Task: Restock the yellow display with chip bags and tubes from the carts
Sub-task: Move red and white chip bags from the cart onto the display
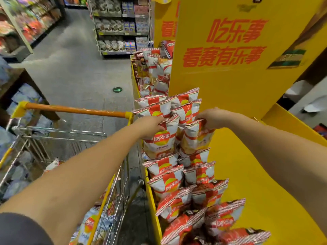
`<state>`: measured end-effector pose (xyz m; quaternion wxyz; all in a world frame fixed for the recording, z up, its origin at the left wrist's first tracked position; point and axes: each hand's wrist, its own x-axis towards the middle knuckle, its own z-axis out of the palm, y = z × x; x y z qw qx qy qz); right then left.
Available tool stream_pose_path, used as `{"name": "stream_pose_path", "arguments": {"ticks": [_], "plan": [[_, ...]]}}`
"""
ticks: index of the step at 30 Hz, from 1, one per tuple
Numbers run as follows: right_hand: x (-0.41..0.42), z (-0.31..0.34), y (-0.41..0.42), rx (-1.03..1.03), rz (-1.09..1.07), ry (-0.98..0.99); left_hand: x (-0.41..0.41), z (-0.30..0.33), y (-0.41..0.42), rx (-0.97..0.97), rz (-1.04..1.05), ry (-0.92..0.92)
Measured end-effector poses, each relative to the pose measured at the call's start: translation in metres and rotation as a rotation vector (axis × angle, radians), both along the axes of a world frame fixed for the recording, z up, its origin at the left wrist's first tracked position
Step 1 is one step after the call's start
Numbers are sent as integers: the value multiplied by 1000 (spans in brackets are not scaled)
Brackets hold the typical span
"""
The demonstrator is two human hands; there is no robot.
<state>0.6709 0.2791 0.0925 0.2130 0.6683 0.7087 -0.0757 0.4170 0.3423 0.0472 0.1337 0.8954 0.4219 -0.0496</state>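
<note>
1. My left hand (150,125) reaches over the cart's corner to the display (251,174); its fingers curl over the top seam of a white-and-red bag (160,140) and pinch it.
2. My right hand (211,119) grips the top of a second bag (195,137) just beside the first, fingers folded round its crimped edge.
3. Both held bags stand upright at the display's left edge, touching each other, with more bags (177,175) of the same kind packed above and below them in two overlapping columns.
4. Lower down the column the bags turn darker red (208,195), running to the bottom of the view.
5. The display's broad yellow shelf to the right of the column is bare where I can see it; a tall yellow panel (230,50) with red characters rises behind.
6. The cart (74,138) sits at my left, touching the display's side, its orange handle (76,109) running across to a yellow corner piece.
7. Deep in the cart lie a few bags (90,225), one with a pale blue pack; how many I cannot tell through the wire.
8. Beyond, grey floor (70,59) carries a green arrow sticker (117,89), and stocked shelves (122,23) line the aisle.
</note>
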Motion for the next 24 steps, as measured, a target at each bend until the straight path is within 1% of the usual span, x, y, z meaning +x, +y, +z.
{"name": "stream_pose_path", "arguments": {"ticks": [2,4,9,11,15,17,19,21,24], "plan": [[2,2,9,5,4,9,-3,-3,11,-37,16,-9],[3,-2,19,40,30,-2,-5,-6,18,-12,37,-5],[-4,-35,37,154,65,-32,-3,-20,26,202,69,-20],[-8,-48,40,174,59,-33,0,-23,25,237,66,-41],[-15,-59,41,271,-25,-65,0,-25,26,190,85,-92],[-16,-56,37,355,-108,-77,-2,-23,24,227,96,-122],[-17,-53,29,442,-205,-22,-3,-21,18,344,117,-144],[-19,-51,17,491,-315,139,-2,-20,9,452,175,-153],[-25,-54,-5,479,-399,327,-3,-13,-13,442,280,-276]]}}
